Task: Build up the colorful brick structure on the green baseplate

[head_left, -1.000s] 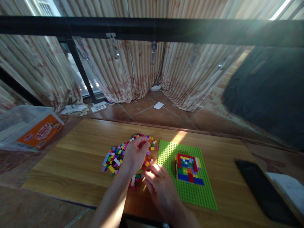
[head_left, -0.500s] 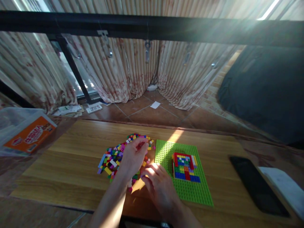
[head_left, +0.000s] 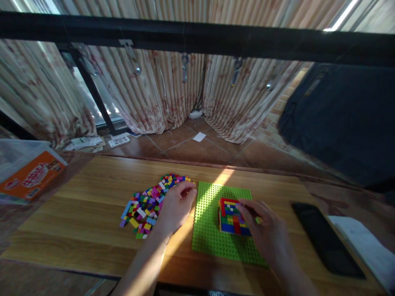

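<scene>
A square structure of coloured building bricks (head_left: 227,218), red along its far and left sides and blue in front, sits on a green studded baseplate (head_left: 210,242). My right hand (head_left: 270,232) reaches over the structure's right part, thumb and index fingertips close together at its top; whatever they pinch is hidden. My left hand (head_left: 176,205) is raised between the baseplate and a heap of loose building bricks (head_left: 148,201), hiding part of the heap. Its fingers are curled with thumb and index nearly meeting, and I cannot make out anything between them.
All this lies on a wooden table (head_left: 92,213). A black phone-like slab (head_left: 327,240) and a white item (head_left: 361,246) lie at the right. A clear plastic box with an orange label (head_left: 33,174) stands at the left. Curtains (head_left: 154,94) hang beyond.
My right hand has moved right, from beside the loose bricks to the brick structure. My left hand stays near the heap, and the view has shifted slightly.
</scene>
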Motion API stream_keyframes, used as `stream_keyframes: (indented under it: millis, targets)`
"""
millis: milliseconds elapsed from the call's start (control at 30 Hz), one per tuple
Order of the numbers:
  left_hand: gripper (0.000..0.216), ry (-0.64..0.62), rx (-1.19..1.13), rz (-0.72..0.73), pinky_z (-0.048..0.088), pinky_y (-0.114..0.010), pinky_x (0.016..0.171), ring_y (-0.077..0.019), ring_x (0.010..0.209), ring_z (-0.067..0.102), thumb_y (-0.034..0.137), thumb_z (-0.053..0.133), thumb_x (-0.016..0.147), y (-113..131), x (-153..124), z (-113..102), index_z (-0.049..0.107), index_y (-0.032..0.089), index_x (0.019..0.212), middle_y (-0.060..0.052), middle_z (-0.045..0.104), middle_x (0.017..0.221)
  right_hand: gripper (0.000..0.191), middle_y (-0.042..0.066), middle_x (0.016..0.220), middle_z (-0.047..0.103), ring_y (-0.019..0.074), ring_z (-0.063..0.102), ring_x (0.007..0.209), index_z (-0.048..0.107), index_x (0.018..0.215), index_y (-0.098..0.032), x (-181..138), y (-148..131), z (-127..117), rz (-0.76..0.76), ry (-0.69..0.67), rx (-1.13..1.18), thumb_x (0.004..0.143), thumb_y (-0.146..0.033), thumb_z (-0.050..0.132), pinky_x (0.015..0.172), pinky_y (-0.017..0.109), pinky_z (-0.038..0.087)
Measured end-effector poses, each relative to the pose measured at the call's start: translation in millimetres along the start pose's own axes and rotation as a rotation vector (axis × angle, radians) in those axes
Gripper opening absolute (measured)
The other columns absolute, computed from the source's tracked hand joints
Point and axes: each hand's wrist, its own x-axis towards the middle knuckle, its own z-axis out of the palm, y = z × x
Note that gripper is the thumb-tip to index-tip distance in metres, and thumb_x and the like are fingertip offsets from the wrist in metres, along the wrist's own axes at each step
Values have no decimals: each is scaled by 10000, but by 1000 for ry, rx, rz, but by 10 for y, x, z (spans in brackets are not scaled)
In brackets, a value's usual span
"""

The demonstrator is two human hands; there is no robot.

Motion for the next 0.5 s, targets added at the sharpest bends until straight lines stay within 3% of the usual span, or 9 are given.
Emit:
stream_keyframes:
  millis: [200, 500]
  targets:
    - [230, -39, 15, 13, 464, -241, 614, -161, 708, 615, 312, 569, 816, 30, -9, 64, 693, 171, 950, -40, 703, 816, 214, 61, 964, 706, 210, 683, 868, 682, 941, -245, -60, 116, -35, -30, -100, -48, 913, -394, 531, 736, 320, 537]
    - [257, -64, 21, 25, 455, -245, 624, -165, 724, 622, 334, 570, 838, -79, -1, 149, 687, 168, 996, -45, 701, 823, 200, 61, 898, 698, 206, 676, 798, 652, 891, -231, -58, 71, 14, -53, -45, -154, 912, -369, 508, 689, 315, 516]
